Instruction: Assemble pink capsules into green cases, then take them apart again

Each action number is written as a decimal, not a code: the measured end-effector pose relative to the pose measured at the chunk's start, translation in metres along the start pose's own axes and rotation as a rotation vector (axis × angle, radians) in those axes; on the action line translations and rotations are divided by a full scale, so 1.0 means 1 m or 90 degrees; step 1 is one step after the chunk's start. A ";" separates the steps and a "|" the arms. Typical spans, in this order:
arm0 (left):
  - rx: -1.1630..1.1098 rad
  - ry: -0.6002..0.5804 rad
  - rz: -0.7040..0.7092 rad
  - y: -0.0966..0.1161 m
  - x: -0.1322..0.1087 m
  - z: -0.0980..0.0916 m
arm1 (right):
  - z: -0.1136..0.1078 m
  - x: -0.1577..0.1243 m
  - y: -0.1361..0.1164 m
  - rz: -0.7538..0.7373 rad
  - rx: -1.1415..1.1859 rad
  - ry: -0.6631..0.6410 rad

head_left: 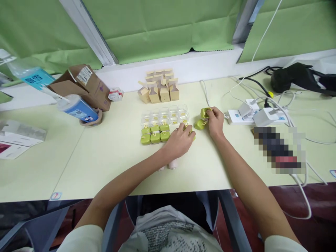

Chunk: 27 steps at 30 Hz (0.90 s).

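My right hand (216,122) pinches a small green case (205,112) just above the table, with a light loop strap near it. A second green case (200,124) sits right beside those fingers. My left hand (180,141) reaches over the right end of two rows of green cases (155,137), its fingers curled round one that shows only partly under them. Transparent plastic cups or shells (164,114) with yellow marks line up behind these rows. Pale pink objects (172,164) lie partly hidden below my left wrist.
Several open yellow cardboard boxes (164,92) stand by the wall. At left are a brown carton (86,87), a blue tub (78,108) and a white box (21,138). A power strip (237,117) with chargers and loose cables occupies the right side, near a black device (296,78).
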<state>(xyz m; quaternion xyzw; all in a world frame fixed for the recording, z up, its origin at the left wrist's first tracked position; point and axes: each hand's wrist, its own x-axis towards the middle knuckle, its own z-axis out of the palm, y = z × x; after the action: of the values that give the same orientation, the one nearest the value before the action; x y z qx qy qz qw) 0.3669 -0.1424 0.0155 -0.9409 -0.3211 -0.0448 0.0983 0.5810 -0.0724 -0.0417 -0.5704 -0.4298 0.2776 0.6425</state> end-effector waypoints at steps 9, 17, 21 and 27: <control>-0.202 -0.022 0.018 -0.022 -0.025 -0.057 | -0.007 0.010 0.012 0.060 0.200 0.084; -0.305 -0.264 -0.071 -0.064 -0.058 -0.044 | -0.014 0.015 0.012 -0.009 0.078 0.020; -0.366 -0.298 -0.068 -0.052 -0.054 -0.043 | -0.007 -0.001 -0.008 -0.118 -0.023 -0.052; -0.289 -0.274 -0.013 -0.074 -0.058 -0.071 | 0.016 -0.017 -0.060 -0.137 0.035 -0.139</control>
<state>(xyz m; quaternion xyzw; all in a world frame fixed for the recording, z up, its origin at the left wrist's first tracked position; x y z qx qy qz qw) 0.2747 -0.1347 0.0875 -0.9232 -0.3261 0.0840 -0.1851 0.5510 -0.0904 0.0119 -0.4700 -0.5480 0.2794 0.6331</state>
